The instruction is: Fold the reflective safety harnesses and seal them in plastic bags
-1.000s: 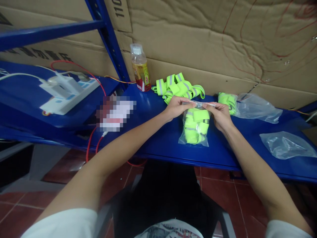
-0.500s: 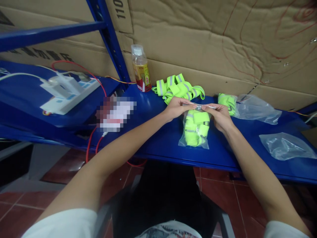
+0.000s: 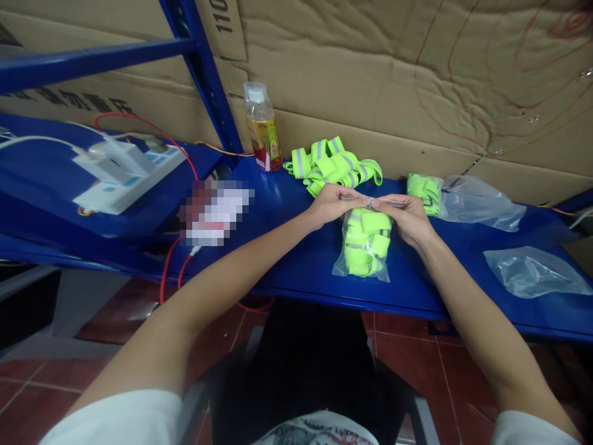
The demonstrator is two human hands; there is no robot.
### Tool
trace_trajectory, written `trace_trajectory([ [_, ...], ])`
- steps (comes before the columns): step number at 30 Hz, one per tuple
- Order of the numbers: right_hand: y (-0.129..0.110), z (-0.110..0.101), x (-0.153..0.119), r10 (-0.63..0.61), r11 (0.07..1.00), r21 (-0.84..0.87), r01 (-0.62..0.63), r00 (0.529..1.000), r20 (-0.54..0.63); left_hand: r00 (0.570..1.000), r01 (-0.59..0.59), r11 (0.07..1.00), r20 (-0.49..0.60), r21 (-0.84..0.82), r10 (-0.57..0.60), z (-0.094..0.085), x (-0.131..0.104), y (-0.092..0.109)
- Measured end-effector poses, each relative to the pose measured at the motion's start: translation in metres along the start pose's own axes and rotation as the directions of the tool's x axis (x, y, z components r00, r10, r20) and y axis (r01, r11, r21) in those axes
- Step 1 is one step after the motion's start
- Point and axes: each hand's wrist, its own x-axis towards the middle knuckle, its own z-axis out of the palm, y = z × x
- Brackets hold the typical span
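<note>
closest to you, below your hands, are your dark-clothed lap (image 3: pixel 315 364) and the grey chair (image 3: pixel 421 408), against the near edge of the blue table (image 3: pixel 278 262). the clear bag (image 3: pixel 337 267) hangs down toward you from your fingers, over the table, with a folded bundle of yellow-green straps (image 3: pixel 365 244) inside it; you can't tell from here how much of it rests on the table. your left hand (image 3: pixel 331 204) is grasping the left part of the bag's top edge, and your right hand (image 3: pixel 407 216) is grasping the right part, the thumbs close together at the middle. well off to the right of your right hand lies a loose clear bag (image 3: pixel 535 272), and left of your left hand is a blurred-out item (image 3: pixel 217 213) with a red cable (image 3: pixel 165 272) near it. just beyond your right hand sits another strap bundle (image 3: pixel 424 194), with crumpled clear plastic (image 3: pixel 484 201) beside it. just past your left hand is a loose heap of striped straps (image 3: pixel 333 164), and beyond that, to the left, the bottle (image 3: pixel 263 127) stands upright. farther left is the white power strip (image 3: pixel 152 179), and brown cardboard (image 3: pixel 347 74) stands behind everything.
</note>
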Motion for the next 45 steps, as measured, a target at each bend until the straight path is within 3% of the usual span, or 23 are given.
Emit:
trace_trajectory([
  [8, 0.003, 0.000, -0.001, 0.028, 0.999, -0.039, -0.028, 0.999, 0.015, 0.993, -0.118, 0.987, 0.012, 0.106, 0.117, -0.002, 0.004, -0.002],
  [12, -0.001, 0.000, 0.000, 0.076, 0.997, -0.022, -0.075, 0.997, 0.029, 1.000, -0.016, 0.999, -0.005, 0.027, 0.016, -0.001, 0.005, -0.002],
  [16, -0.004, -0.003, 0.004, 0.087, 0.996, 0.024, -0.086, 0.994, -0.073, 0.987, 0.155, 0.974, -0.003, -0.165, -0.158, 0.002, 0.004, 0.001],
  [18, -0.005, -0.006, 0.005, 0.133, 0.991, 0.039, -0.130, 0.987, -0.086, 0.988, 0.144, 0.973, -0.033, -0.180, -0.152, 0.002, 0.004, 0.002],
  [23, -0.007, -0.008, 0.002, 0.235, 0.972, -0.001, -0.236, 0.970, 0.068, 0.997, 0.063, 0.990, -0.045, -0.125, -0.070, 0.001, 0.001, 0.003],
  [32, -0.003, -0.005, 0.001, 0.112, 0.993, -0.025, -0.112, 0.993, -0.026, 0.996, 0.090, 0.991, -0.022, -0.094, -0.092, -0.001, 0.001, 0.003],
  [36, -0.004, -0.006, 0.000, 0.171, 0.985, -0.045, -0.169, 0.985, 0.034, 0.998, 0.043, 0.998, 0.038, -0.046, -0.041, -0.005, 0.001, 0.004],
  [40, -0.005, -0.003, -0.001, 0.109, 0.994, -0.029, -0.108, 0.993, 0.037, 0.998, 0.022, 0.999, 0.061, -0.041, -0.020, -0.003, 0.002, 0.000],
  [43, -0.006, -0.003, 0.002, 0.047, 0.999, 0.001, -0.047, 0.999, -0.015, 0.999, 0.035, 0.998, 0.021, -0.051, -0.034, 0.002, 0.002, -0.001],
  [45, -0.009, -0.010, 0.006, -0.003, 1.000, 0.014, 0.005, 0.994, -0.109, 0.999, 0.046, 0.996, -0.011, -0.075, -0.047, 0.004, 0.001, 0.002],
])
